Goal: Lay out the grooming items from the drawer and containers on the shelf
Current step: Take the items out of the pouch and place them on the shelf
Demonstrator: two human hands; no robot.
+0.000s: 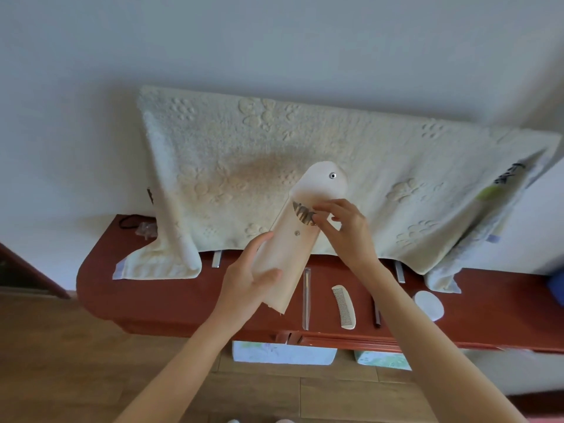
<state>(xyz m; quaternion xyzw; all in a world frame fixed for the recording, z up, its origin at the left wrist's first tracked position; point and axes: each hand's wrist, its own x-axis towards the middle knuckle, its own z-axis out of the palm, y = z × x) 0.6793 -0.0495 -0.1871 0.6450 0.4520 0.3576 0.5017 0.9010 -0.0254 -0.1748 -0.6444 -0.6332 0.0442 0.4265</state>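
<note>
My left hand (244, 279) grips the lower part of a long cream pouch (290, 248), held up over the red-brown shelf (152, 297). Its snap flap (323, 178) stands open at the top. My right hand (341, 227) pinches a dark patterned item (302, 214) that pokes out of the pouch mouth. On the shelf below lie a clear slim stick (306, 297), a cream comb (345, 306), a thin dark stick (377, 312) and a white oval piece (428, 303).
A cream towel (244, 154) hangs on the wall above the shelf, with a second cloth (500, 203) at the right. A black hair tie (128, 222) and a small wrapper (146, 229) lie at the shelf's far left. Boxes (283, 352) sit under the shelf on the wooden floor.
</note>
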